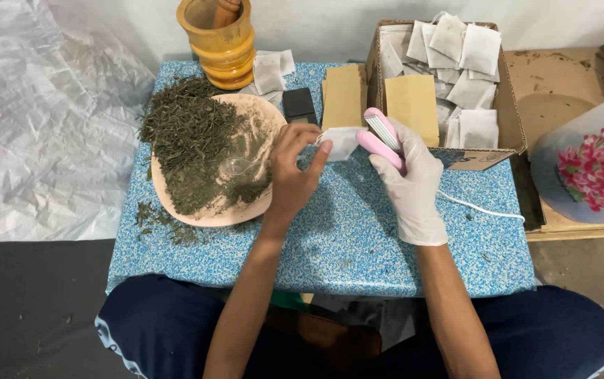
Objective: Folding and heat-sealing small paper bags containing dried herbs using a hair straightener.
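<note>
Left hand point(293, 163) on white sachet point(342, 142) beside pink sealer point(382, 142)

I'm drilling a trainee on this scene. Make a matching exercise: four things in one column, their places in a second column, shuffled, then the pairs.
Things:
1. Small white sachet
2. Pink handheld sealer
3. Yellow wooden mortar
4. Dried green herb pile

Places:
A. On the round pinkish tray
B. Clamped in the white-gloved right hand
C. Pinched by the bare left hand
D. At the far edge of the blue speckled table

Pairs: 1-C, 2-B, 3-D, 4-A
</note>
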